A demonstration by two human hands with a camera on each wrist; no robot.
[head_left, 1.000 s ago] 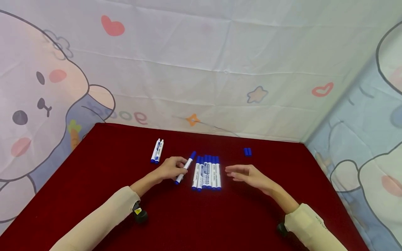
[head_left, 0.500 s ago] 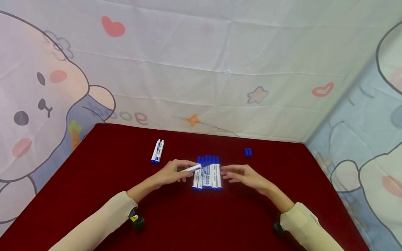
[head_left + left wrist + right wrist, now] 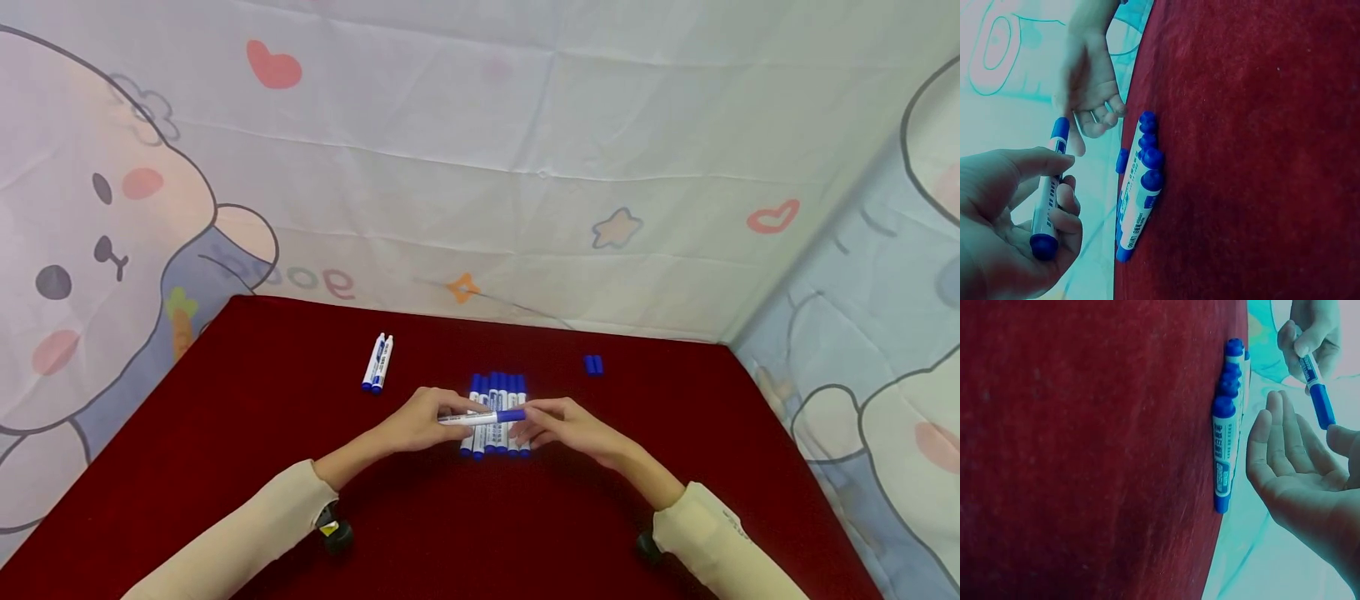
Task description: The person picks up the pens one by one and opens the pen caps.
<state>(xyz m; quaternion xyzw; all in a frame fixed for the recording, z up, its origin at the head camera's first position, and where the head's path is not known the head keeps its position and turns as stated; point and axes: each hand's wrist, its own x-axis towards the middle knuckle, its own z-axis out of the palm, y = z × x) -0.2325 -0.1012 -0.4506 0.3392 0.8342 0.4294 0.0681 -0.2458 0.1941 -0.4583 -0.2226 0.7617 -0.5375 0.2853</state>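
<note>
Where hands (image 3: 420, 421) nearly meet, one marker (image 3: 482, 418) is held.

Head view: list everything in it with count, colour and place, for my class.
Table: 1, red, foreground
Backdrop: 1, pale, printed, behind
Row markers: 6, white and blue, mid-table
Uncapped markers: 2, white and blue, back left
Loose caps: 2, blue, back right
Held marker: 1, white and blue, raised
Wrist cameras: 2, black, one per wrist
Sleeves: 2, cream, one per arm
Left hand: 1, gripping the held marker
Right hand: 1, by that marker's capped end
</note>
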